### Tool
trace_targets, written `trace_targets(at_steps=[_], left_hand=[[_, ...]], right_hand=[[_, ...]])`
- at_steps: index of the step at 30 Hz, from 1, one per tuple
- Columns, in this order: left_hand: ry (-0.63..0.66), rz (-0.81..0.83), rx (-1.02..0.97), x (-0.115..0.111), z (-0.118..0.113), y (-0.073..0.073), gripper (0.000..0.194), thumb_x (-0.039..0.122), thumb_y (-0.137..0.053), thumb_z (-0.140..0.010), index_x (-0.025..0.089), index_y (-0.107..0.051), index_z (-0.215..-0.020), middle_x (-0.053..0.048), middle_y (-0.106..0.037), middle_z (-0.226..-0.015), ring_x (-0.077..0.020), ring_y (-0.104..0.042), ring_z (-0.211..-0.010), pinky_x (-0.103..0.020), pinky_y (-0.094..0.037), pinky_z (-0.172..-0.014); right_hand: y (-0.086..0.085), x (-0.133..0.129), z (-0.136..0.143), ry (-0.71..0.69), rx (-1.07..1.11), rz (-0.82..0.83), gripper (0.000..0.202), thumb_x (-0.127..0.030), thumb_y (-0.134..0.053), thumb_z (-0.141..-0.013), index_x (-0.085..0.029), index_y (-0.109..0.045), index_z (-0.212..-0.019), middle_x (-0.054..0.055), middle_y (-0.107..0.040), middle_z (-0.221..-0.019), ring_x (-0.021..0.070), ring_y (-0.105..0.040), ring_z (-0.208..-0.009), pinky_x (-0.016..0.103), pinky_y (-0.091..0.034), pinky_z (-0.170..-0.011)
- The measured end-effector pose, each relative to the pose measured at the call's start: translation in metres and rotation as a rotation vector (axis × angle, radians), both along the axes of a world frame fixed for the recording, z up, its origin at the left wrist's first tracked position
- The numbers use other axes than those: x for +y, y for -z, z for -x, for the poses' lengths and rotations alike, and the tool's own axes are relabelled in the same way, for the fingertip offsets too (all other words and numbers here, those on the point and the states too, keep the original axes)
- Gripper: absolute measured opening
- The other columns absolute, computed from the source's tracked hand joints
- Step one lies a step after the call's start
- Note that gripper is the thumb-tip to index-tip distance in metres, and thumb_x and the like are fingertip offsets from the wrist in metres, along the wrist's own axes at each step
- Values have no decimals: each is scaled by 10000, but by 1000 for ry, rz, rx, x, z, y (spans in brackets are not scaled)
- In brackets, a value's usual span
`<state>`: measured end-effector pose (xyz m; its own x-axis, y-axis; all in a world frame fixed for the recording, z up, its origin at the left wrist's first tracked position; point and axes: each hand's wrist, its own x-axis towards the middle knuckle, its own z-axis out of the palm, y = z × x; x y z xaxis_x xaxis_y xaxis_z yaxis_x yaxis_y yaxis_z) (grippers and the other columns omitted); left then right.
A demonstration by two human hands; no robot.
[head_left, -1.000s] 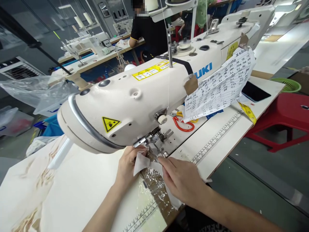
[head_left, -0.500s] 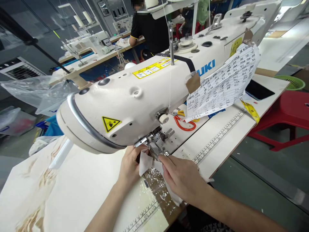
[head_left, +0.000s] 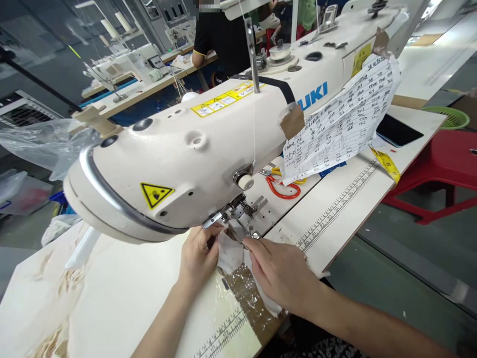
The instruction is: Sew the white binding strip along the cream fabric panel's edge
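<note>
White cloth [head_left: 230,256] spread broader, thin, wrinkled; left fingers [head_left: 210,231] pinch it, right fingers' [head_left: 258,247] hold unclear.

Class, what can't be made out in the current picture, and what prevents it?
Head view: the needle, hidden by the sewing machine.
Head view: some fingertips of the left hand, behind the white fabric.
Head view: most handwriting on the paper sheet, too small to read.
Head view: the right side of the red stool, cut off by the edge.

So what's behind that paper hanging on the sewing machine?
A yellow handle, something blue and a phone peek out past the paper; part of the sewing machine and anything else behind it are covered.
</note>
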<state>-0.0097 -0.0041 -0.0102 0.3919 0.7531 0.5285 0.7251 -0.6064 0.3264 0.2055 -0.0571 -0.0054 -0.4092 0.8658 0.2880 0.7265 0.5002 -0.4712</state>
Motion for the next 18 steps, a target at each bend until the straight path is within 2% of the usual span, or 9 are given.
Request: trace_targets(at_steps=[5,8,10,14,16,18], left_hand=[[75,-129,180,-1,-1,-3,152,63,-532,-914,169,-566,-1017,-72,-650,-979,-192,-616,-903,-325,-530,-781],[111,-106,247,-4,-4,-10,164,53,-510,-921,156,-562,-1038,-85,-633,-988,-199,-601,-904,-341,-545,-784],[137,-66,263,-8,-5,-17,171,55,-480,-933,141,-564,-1054,-102,-618,-1017,-204,-597,-919,-344,-557,-784],[156,-46,387,-19,-7,-26,246,37,-412,-944,97,-570,-1121,-135,-595,-1068,-215,-594,-938,-343,-582,-774],[112,-68,476,-25,-9,-26,274,35,-393,-945,91,-579,-1139,-137,-595,-1076,-226,-591,-942,-357,-593,-772],[54,-83,538,-30,-14,-24,300,35,-378,-948,92,-591,-1152,-141,-602,-1085,-240,-588,-953,-376,-600,-772]], right_hand=[[0,2,4,15,-48,-14,321,-142,-411,-978,-119,-530,-1275,72,-721,-904,223,-687,-701,329,-419,-527],[-3,-7,0,58,-26,-28,330,-142,-414,-983,-89,-510,-1294,97,-733,-916,229,-695,-705,323,-428,-546],[-6,-21,-11,63,61,39,280,-138,-416,-972,-130,-537,-1225,66,-727,-865,209,-683,-667,305,-422,-543],[-8,-60,-37,-116,233,260,240,-78,-385,-881,-201,-549,-1005,-6,-664,-739,159,-641,-598,254,-425,-539],[-6,-77,-45,-207,246,296,264,-48,-379,-815,-214,-547,-931,-21,-628,-694,143,-608,-551,233,-394,-492],[-2,-89,-47,-236,215,361,289,-19,-388,-753,-225,-545,-883,-36,-593,-655,133,-560,-501,225,-346,-445]])
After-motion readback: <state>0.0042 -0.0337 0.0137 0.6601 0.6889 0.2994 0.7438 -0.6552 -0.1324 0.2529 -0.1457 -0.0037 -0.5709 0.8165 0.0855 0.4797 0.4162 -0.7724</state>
